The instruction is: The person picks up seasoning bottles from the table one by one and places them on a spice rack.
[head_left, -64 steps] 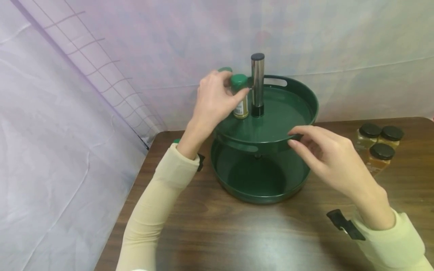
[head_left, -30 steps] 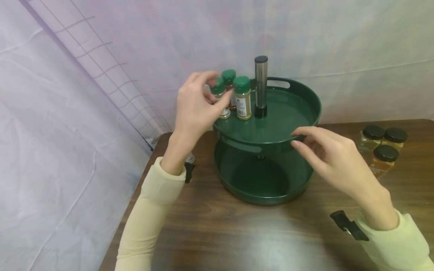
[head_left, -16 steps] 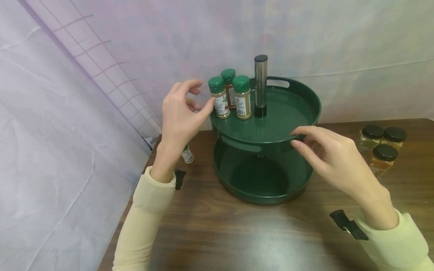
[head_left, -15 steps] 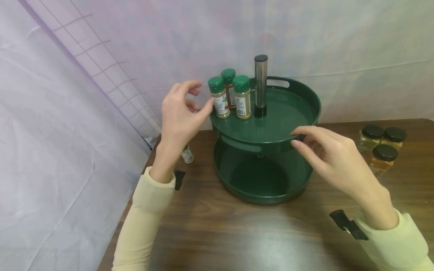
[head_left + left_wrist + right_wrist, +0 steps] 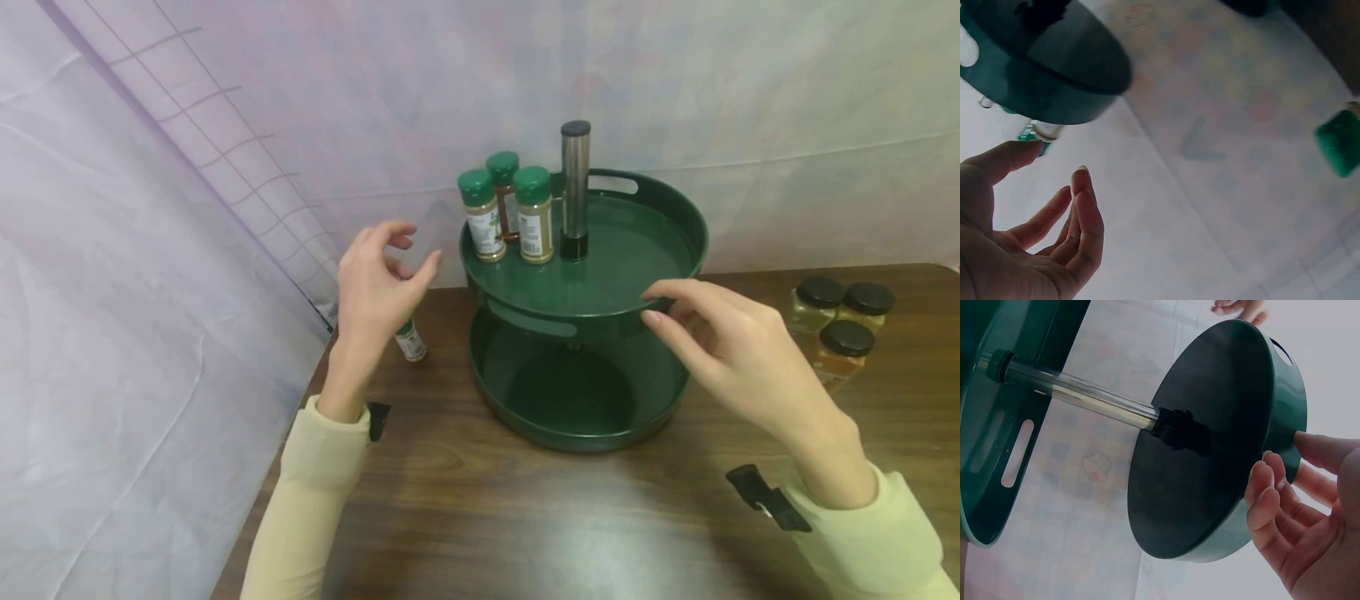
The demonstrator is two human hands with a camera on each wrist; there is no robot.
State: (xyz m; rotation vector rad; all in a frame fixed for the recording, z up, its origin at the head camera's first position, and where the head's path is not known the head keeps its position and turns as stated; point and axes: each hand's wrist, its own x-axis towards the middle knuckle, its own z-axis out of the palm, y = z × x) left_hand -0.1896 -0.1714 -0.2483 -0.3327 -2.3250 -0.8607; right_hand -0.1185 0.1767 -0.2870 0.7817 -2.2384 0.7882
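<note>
So the green two-tier tray (image 5: pixel 633 242) is sitting on the wood-look table (image 5: pixel 480 508), with a shiny pole (image 5: pixel 575 179) sticking up through the middle of its top tier. On the left side of that top tier there's a tight little bunch of green-capped bottles, all upright: a front-left one (image 5: pixel 487 229), a back one (image 5: pixel 502 167) with reddish stuff in it, and a third one (image 5: pixel 533 229) closest to the pole. The right hand (image 5: pixel 731 350) is pinching the front-right rim of the tray's top tier, thumb on the outer wall and fingertips at the edge underneath. The left hand (image 5: pixel 375 283) is in the air just left of the tray, thumb and fingers apart with a clear gap between them. Down on the table left of the tray is another green-capped bottle (image 5: pixel 411 343), partly hidden by that hand. Well off to the right of the tray, three black-lidded jars (image 5: pixel 846 337) are huddled together. Behind the tray hangs a pale cloth (image 5: pixel 420 83), and both sleeves (image 5: pixel 322 467) are light yellow.
</note>
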